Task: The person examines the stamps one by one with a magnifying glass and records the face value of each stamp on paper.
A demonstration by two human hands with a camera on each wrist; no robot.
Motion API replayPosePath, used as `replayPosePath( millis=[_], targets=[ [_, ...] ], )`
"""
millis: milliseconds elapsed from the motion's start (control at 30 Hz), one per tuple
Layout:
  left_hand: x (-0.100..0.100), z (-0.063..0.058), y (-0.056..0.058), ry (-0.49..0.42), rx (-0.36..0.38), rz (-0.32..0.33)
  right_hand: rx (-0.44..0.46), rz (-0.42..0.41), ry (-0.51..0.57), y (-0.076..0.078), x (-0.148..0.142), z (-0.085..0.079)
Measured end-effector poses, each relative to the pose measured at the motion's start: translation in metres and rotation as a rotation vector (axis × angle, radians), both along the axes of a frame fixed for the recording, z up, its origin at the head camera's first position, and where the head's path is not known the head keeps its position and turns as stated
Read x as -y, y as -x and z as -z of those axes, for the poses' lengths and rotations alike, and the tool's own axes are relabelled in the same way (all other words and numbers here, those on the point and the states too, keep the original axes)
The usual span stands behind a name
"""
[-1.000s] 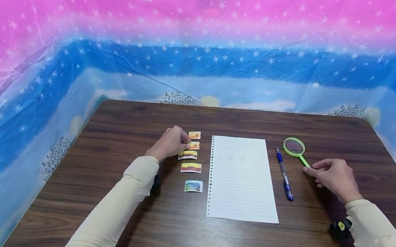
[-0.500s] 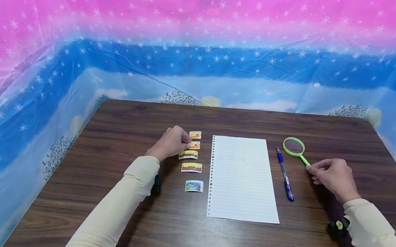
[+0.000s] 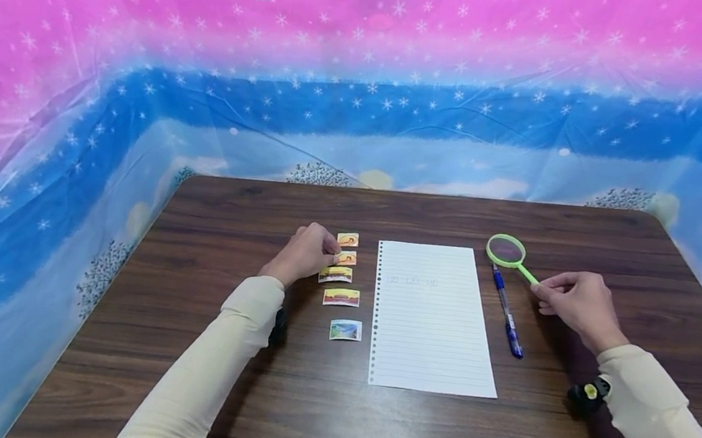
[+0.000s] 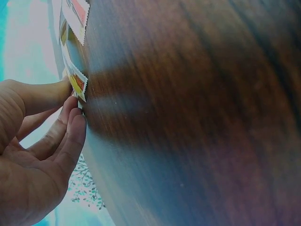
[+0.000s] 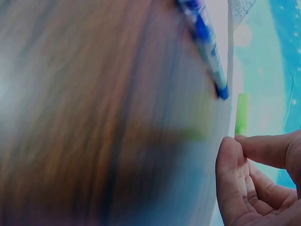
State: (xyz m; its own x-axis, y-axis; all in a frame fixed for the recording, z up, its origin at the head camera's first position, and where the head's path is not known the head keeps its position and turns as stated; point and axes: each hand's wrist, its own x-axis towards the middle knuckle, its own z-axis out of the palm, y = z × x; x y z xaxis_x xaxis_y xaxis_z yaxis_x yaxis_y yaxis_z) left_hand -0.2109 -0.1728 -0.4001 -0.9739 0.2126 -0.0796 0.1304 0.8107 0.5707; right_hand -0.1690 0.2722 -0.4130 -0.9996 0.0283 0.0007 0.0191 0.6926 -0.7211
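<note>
My left hand (image 3: 304,253) pinches the left edge of an orange postage stamp (image 3: 347,258) between thumb and fingertips. In the left wrist view this stamp's (image 4: 79,84) serrated edge shows at the fingertips. Another orange stamp (image 3: 348,239) lies just beyond it; nearer are two yellow-and-red stamps (image 3: 341,297) and a blue-green landscape stamp (image 3: 346,330), forming a column. At the right, my right hand (image 3: 581,307) pinches the end of a green magnifying glass (image 3: 506,251) by its handle. That handle (image 5: 241,113) appears raised off the tabletop in the right wrist view.
A lined, hole-punched sheet of paper (image 3: 435,337) with faint numbers written on it lies between the hands. Right of it lies a blue pen (image 3: 507,313), its tip close to the lens rim. The dark wooden table (image 3: 277,413) is backed by a pink-and-blue snowflake cloth (image 3: 364,105).
My right hand has closed its pinch on the magnifying glass handle and moved it left, so its lens is now beyond the pen's tip. The left hand has stayed at the stamp.
</note>
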Motion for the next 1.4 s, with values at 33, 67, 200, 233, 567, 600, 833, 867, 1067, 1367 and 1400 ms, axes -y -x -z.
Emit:
replayPosePath(
  millis=[33,67,200,233,567,600,833,867,1067,1367,1400],
  targets=[
    [0.000,0.000,0.000,0.002,0.002,-0.002,0.002,-0.007,0.009,0.001,0.003,-0.001],
    [0.000,0.000,0.000,0.003,0.003,-0.004,0.004,-0.014,0.015,0.001,0.006,-0.001],
    [0.001,0.001,0.000,-0.003,0.001,0.001,0.009,-0.052,0.052,0.004,0.020,-0.003],
    [0.002,0.001,0.000,-0.005,-0.001,0.005,0.010,-0.060,0.061,0.005,0.024,-0.004],
    [0.002,0.001,-0.002,-0.019,0.003,-0.007,0.002,-0.135,0.077,0.010,0.062,-0.008],
    [0.002,0.001,-0.002,-0.017,0.001,-0.008,0.004,-0.142,0.083,0.010,0.066,-0.008],
    [0.002,0.001,-0.001,-0.019,0.006,-0.009,0.017,-0.175,0.095,0.015,0.091,-0.008],
    [0.002,0.001,-0.001,-0.020,0.008,-0.010,0.017,-0.180,0.087,0.015,0.094,-0.008],
    [0.003,0.000,-0.001,-0.020,0.011,-0.008,0.030,-0.211,0.093,0.017,0.117,-0.009],
    [0.003,0.000,-0.001,-0.014,0.001,0.012,0.042,-0.271,0.088,0.016,0.151,-0.008],
    [0.002,0.000,-0.001,-0.013,0.000,0.014,0.044,-0.281,0.096,0.016,0.154,-0.008]
  ],
)
